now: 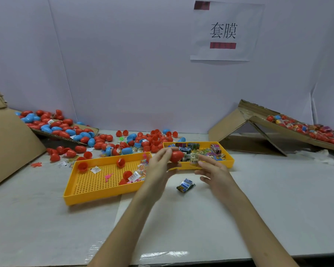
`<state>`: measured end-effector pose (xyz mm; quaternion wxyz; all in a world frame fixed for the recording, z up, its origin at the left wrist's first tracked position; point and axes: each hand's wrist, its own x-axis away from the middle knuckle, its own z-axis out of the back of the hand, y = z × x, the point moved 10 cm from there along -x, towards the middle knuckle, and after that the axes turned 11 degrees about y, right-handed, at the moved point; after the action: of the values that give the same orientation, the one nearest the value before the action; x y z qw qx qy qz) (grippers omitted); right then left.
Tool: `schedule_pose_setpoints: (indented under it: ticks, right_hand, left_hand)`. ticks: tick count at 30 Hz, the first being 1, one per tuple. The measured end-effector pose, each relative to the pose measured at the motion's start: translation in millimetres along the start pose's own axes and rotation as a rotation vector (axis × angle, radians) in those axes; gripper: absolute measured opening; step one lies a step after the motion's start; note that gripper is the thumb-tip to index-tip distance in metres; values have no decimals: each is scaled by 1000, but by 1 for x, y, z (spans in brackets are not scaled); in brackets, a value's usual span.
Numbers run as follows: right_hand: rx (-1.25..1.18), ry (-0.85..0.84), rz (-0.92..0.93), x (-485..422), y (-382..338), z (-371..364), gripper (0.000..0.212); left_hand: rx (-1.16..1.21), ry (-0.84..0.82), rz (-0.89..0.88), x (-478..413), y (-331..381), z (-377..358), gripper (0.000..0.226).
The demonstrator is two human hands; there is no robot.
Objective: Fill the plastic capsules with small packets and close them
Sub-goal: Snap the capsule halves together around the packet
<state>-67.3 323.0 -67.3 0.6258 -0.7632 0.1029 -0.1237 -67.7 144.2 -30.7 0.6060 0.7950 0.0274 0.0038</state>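
Observation:
My left hand (159, 168) grips a red egg-shaped capsule (176, 156) between fingers and thumb, just above the gap between two yellow trays. My right hand (213, 169) is beside it on the right and pinches a small gold packet (194, 158) at the fingertips, close to the capsule. A blue foil packet (185, 185) lies on the table below both hands. The right yellow tray (228, 160) holds several coloured packets. The left perforated yellow tray (96, 185) holds red capsule halves and a few packets.
A heap of red and blue capsules (123, 141) spreads along the back of the table and on a cardboard flap (62, 130) at left. A torn cardboard box (258, 132) at right holds filled capsules. A white wall with a paper sign (223, 31) stands behind.

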Motion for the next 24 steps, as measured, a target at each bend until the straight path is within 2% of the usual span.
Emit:
schedule_pose_setpoints:
  ticks: [5,10,15,18,24]
  right_hand:
    - [-40,22,11,-2,-3,4,29]
    - [-24,-26,16,1,-5,-2,33]
    - [-4,-46,30,2,-5,-4,25]
    - [55,-76,33,3,-3,-9,28]
    - [80,-81,21,2,-1,-11,29]
  left_hand:
    - [-15,-51,-18,2,-15,-11,17]
    - [-7,-69,-21,4,-18,-6,13]
    - [-70,-40,107,3,-33,-4,29]
    - [8,-59,226,7,-41,-10,20]
    - [-10,-78,176,9,-38,-8,17]
